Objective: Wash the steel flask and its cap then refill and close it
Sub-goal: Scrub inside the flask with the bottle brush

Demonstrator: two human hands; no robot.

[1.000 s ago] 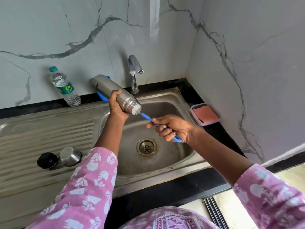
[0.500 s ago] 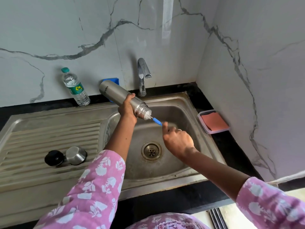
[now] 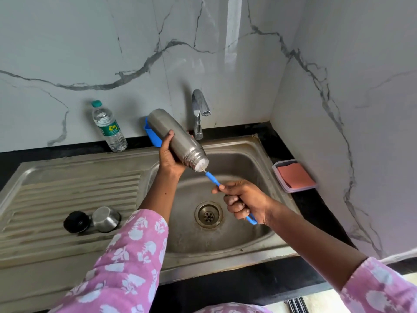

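My left hand grips the steel flask, tilted with its foamy mouth pointing down and right over the sink basin. A blue-handled bottle brush goes into that mouth; its bristle end is hidden inside. My right hand holds the brush handle, whose tip sticks out below the palm. On the ribbed drainboard to the left lie the steel cup cap and the black stopper, side by side.
A tap stands behind the basin, with no water running. A plastic water bottle stands at the wall on the left. A blue holder sits behind the flask. A clear tub with an orange sponge rests on the right counter. The drain is uncovered.
My right hand has drawn the brush back out of the flask, so more blue handle shows than half a second ago. The flask stays tilted in my left hand.
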